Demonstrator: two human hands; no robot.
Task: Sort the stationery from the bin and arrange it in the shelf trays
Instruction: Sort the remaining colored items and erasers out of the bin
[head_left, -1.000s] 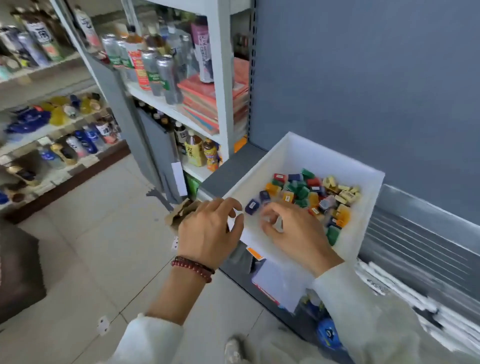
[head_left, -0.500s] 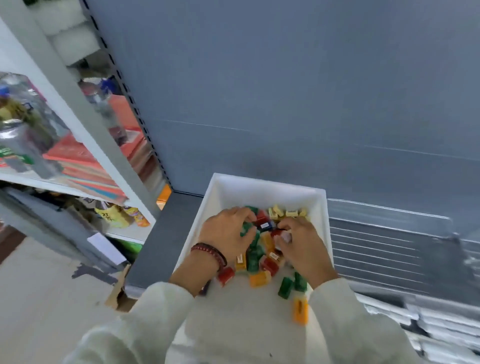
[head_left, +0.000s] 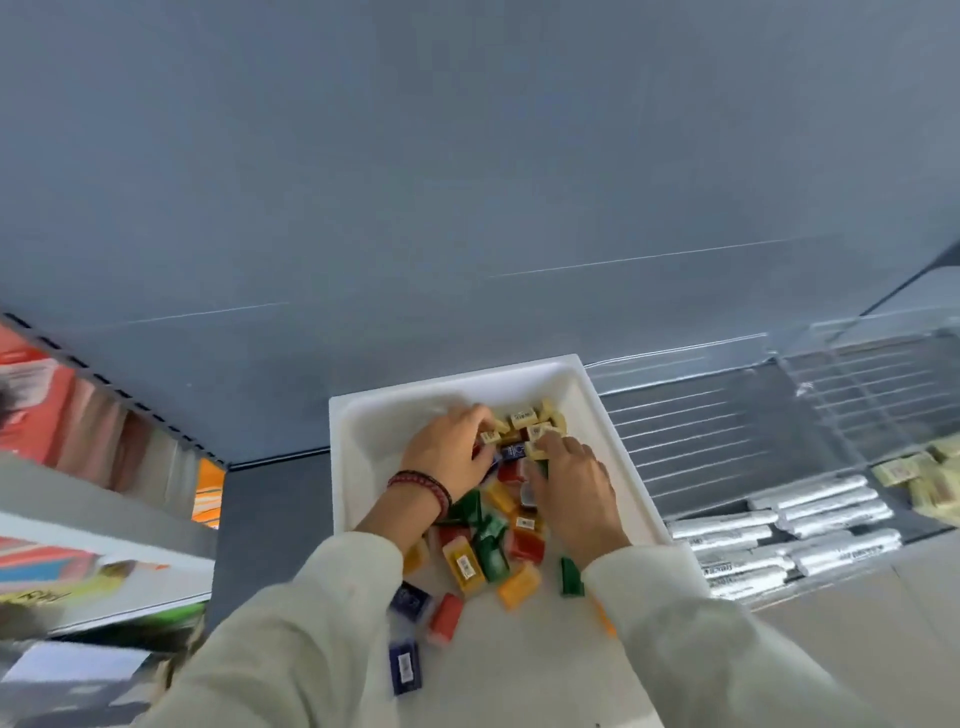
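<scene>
You're early on: most erasers (head_left: 488, 556) lie in the bin (head_left: 358, 415), few in the tray (head_left: 852, 395); your left hand (head_left: 449, 457) curls its fingers (head_left: 478, 415) round cream ones at the far end, right hand's (head_left: 571, 488) hold unclear.

A flat grey-blue back panel (head_left: 467, 182) fills twelve o'clock. At nine o'clock, blurred red and orange flat packs (head_left: 47, 410) stand above a pale grey-white shelf board (head_left: 104, 504).

left hand (head_left: 452, 457), right hand (head_left: 571, 491) in white bin (head_left: 358, 415)
</scene>
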